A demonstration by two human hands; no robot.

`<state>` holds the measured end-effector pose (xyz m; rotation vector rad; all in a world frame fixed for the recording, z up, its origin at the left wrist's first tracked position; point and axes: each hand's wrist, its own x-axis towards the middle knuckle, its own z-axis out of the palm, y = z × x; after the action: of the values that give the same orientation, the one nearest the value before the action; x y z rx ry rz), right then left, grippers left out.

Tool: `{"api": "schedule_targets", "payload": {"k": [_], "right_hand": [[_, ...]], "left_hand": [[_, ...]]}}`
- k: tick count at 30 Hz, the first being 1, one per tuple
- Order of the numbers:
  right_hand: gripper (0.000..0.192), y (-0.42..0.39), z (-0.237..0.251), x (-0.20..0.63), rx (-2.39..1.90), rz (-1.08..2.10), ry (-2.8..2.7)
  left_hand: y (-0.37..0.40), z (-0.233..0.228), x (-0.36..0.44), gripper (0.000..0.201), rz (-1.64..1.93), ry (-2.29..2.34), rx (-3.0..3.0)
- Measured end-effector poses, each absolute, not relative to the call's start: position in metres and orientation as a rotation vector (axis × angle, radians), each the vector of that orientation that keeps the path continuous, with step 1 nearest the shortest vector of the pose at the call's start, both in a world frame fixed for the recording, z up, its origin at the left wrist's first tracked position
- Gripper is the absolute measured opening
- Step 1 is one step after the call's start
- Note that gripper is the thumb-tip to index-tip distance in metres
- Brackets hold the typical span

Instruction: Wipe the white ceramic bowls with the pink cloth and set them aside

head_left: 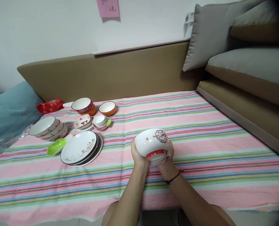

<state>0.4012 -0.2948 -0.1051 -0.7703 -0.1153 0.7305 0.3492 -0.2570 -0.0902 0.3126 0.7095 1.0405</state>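
Observation:
A white bowl [141, 141] with a red foot ring and a painted blossom branch is held tilted on its side over the striped cloth, its base turned toward me. My left hand [139, 157] grips its left side, fingers mostly hidden behind it. On the right side, my right hand [169, 160] is closed around the bowl with a white wiping cloth [156, 162] bunched between palm and bowl, just below the foot ring. The bowl's inside faces away and cannot be seen.
Left on the striped cloth [193, 157] stand stacked plates [77, 147], stacked large bowls [44, 126], a green dish [56, 146], small dishes [99, 120], a red-patterned bowl [82, 105] and an orange bowl [107, 108]. A red bag [50, 106] lies behind. Cushions [248, 67] are piled right.

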Motion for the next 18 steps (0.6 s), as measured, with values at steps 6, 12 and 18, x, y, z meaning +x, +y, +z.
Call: {"api": "schedule_targets", "payload": {"k": [6, 12, 18], "right_hand": [[0.024, -0.301, -0.084, 0.431, -0.776, 0.98, -0.044], [0.03, -0.308, -0.086, 0.427, -1.315, 0.554, -0.449], [0.025, -0.314, -0.079, 0.398, -1.743, -0.216, -1.223]], "left_hand": [[-0.246, -0.083, 0.339, 0.031, 1.129, 0.671, 0.741], [-0.244, -0.084, 0.331, 0.044, 1.14, 0.963, 0.983], [-0.253, -0.091, 0.335, 0.048, 1.133, 1.066, 1.317]]}}
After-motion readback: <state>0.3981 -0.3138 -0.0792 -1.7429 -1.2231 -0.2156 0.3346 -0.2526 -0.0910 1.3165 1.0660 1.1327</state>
